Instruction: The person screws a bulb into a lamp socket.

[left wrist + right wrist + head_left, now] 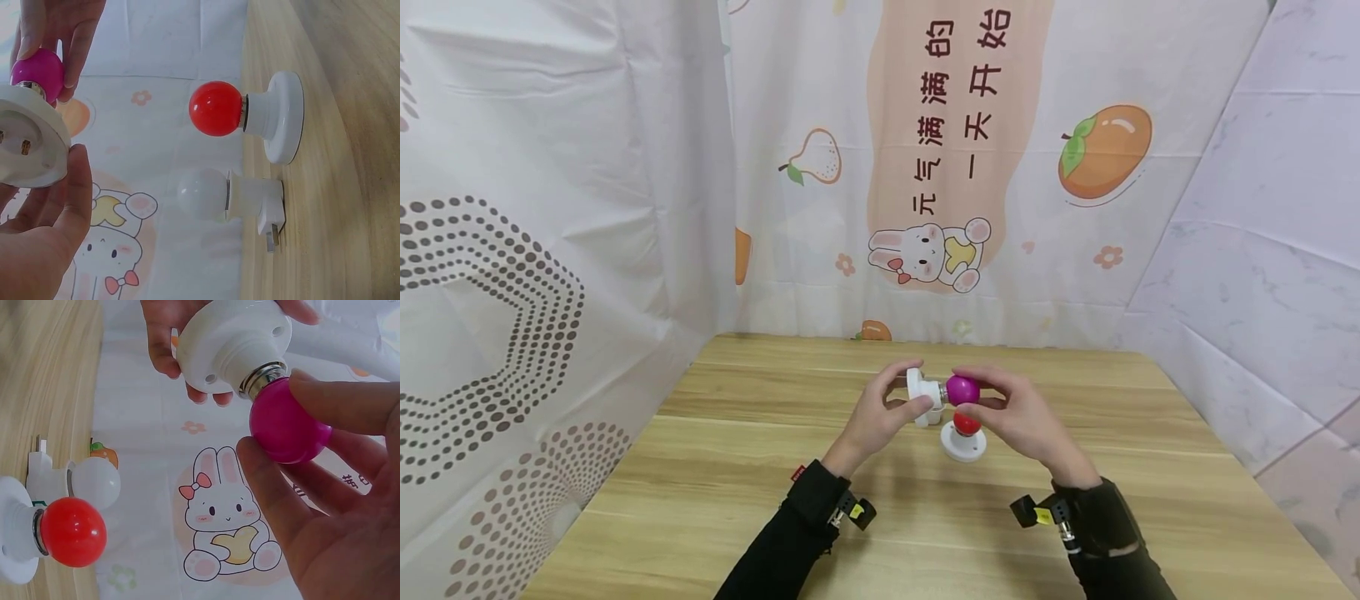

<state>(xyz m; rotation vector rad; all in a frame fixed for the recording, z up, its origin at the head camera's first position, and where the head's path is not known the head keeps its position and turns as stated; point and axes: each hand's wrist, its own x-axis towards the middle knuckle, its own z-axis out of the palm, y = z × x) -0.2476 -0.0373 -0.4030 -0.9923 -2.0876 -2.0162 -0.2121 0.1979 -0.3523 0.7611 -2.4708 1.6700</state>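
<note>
My left hand [880,410] grips a white round lamp socket [234,347] by its base, its opening turned toward the right. In my right hand [1021,414] a magenta light bulb [290,422] is held between thumb and fingers. The bulb's metal screw base sits at the mouth of the socket, with part of the thread showing in the right wrist view. Both are held up above the table. Below them a red bulb [215,108] stands upright in another round white socket [284,119] on the table.
Behind the red bulb, a white bulb [203,194] stands in a white plug-in socket [262,203] with metal prongs. The wooden table [715,500] carries these lamps. A printed curtain [805,250] hangs along its back edge.
</note>
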